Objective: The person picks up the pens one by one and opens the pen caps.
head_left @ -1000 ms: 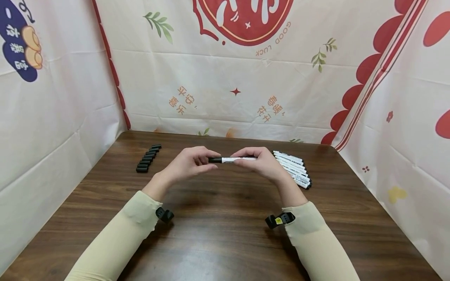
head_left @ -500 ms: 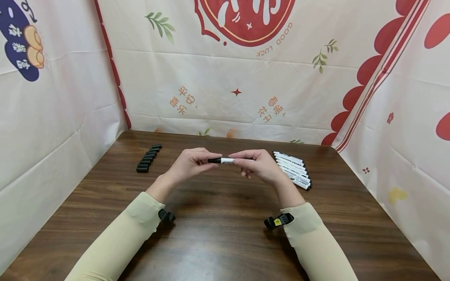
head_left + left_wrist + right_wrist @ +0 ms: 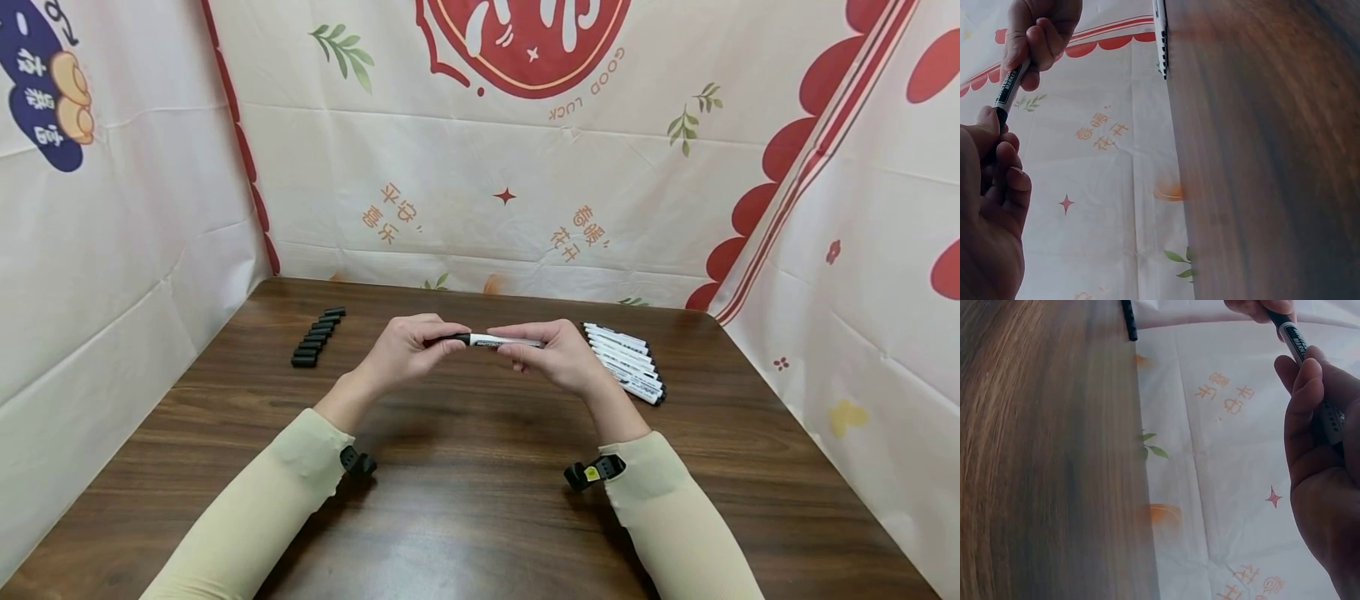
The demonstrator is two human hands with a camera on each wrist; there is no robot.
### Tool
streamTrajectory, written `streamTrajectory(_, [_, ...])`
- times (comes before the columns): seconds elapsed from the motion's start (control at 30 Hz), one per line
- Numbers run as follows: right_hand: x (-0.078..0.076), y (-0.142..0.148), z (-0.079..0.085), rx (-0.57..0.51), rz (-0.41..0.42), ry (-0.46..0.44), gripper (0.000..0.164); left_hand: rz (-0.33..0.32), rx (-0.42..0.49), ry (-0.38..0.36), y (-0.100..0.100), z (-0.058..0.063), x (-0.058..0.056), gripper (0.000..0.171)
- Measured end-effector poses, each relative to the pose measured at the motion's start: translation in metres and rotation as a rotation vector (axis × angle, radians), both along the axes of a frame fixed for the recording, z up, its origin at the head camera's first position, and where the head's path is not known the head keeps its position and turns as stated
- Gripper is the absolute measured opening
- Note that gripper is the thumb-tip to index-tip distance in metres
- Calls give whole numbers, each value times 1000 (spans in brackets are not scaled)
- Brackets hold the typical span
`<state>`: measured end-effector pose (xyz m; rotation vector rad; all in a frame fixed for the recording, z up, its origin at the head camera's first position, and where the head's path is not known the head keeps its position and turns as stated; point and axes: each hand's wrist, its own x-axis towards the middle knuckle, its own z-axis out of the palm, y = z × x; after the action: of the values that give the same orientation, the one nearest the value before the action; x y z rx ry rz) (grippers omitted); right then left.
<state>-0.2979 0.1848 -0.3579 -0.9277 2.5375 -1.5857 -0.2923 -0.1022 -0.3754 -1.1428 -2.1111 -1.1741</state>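
A white marker [image 3: 489, 340] with a black cap [image 3: 461, 338] lies level between my two hands above the table. My left hand [image 3: 405, 350] pinches the capped end between thumb and fingers. Around the white barrel, the thumb and fingers of my right hand [image 3: 551, 350] hold the other end. Dark printing shows on the barrel [image 3: 1010, 89] in the left wrist view. In the right wrist view, the barrel [image 3: 1294, 340] runs back into the right palm, partly hidden by the fingers.
On the left of the brown wooden table [image 3: 450, 467] lies a slanted row of several black caps [image 3: 309, 343]. Several white markers [image 3: 622, 358] lie side by side at the right, close to the right hand. Printed cloth [image 3: 480, 142] walls the table's back and sides.
Both hands keep hold of the marker in nearly the same place. The left fingers now cover more of the cap, and the barrel's printing has come into sight.
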Motion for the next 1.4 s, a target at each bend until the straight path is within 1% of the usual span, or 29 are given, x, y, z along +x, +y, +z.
streamTrajectory(0.1, [0,0,0,29,16,66,29,10,4,-72,0,-1,1,19])
streamTrajectory(0.17, [0,-1,0,42,30,121,29,19,6,-133,-1,-1,2,18])
streamTrajectory(0.3, [1,-2,1,52,51,225,28,27,31,-300,-1,-2,1,19])
streamTrajectory(0.33, [1,-3,2,53,50,239,28,28,39,-332,-1,-3,1,19])
streamTrajectory(0.4, [1,-4,3,50,47,229,27,31,47,-356,-2,-3,1,19])
streamTrajectory(0.43, [1,-3,3,44,43,207,27,35,43,-344,-1,-2,0,19])
streamTrajectory(0.47, [1,-3,3,36,39,180,27,38,38,-312,-1,-2,0,18])
streamTrajectory(0.5, [1,-3,3,22,37,146,26,38,34,-274,-1,-3,-1,18])
streamTrajectory(0.6, [1,-3,4,-36,56,36,26,30,24,-118,-1,-4,-4,17])
streamTrajectory(0.67, [1,-2,5,-56,76,16,26,18,23,-58,-1,-4,-5,17])
streamTrajectory(0.73, [2,-1,6,-51,93,41,27,15,20,-74,-2,-3,-3,16])
streamTrajectory(0.77, [2,-1,6,-35,96,71,27,14,22,-111,-2,-2,-2,16])
streamTrajectory(0.83, [2,-1,6,-10,102,137,28,11,28,-211,-3,0,0,15])
streamTrajectory(0.87, [2,-2,6,-2,102,156,29,10,33,-251,-4,1,1,16])
streamTrajectory(0.9, [2,-2,6,0,103,162,29,12,34,-270,-4,2,1,16])
streamTrajectory(0.93, [2,-2,6,-4,104,156,28,10,29,-263,-5,2,1,15])
streamTrajectory(0.97, [2,-1,6,-13,107,135,28,4,22,-241,-5,3,0,15])
streamTrajectory(1.0, [2,-1,6,-26,109,106,28,1,10,-196,-5,3,0,15])
streamTrajectory(1.1, [1,0,5,-70,120,8,28,-1,-39,-11,-5,3,-3,17])
streamTrajectory(1.13, [1,1,5,-86,129,-20,28,-4,-52,37,-5,3,-4,19])
streamTrajectory(1.2, [0,2,5,-105,145,-59,28,-16,-61,83,-5,3,-5,21])
streamTrajectory(1.23, [0,2,4,-110,150,-71,29,-30,-61,82,-6,2,-5,20])
streamTrajectory(1.27, [0,3,4,-114,156,-81,29,-41,-58,65,-6,2,-5,20])
streamTrajectory(1.33, [0,4,4,-113,164,-86,29,-59,-47,13,-6,2,-4,21])
streamTrajectory(1.4, [0,5,4,-112,165,-85,30,-74,-30,-31,-6,2,-3,26])
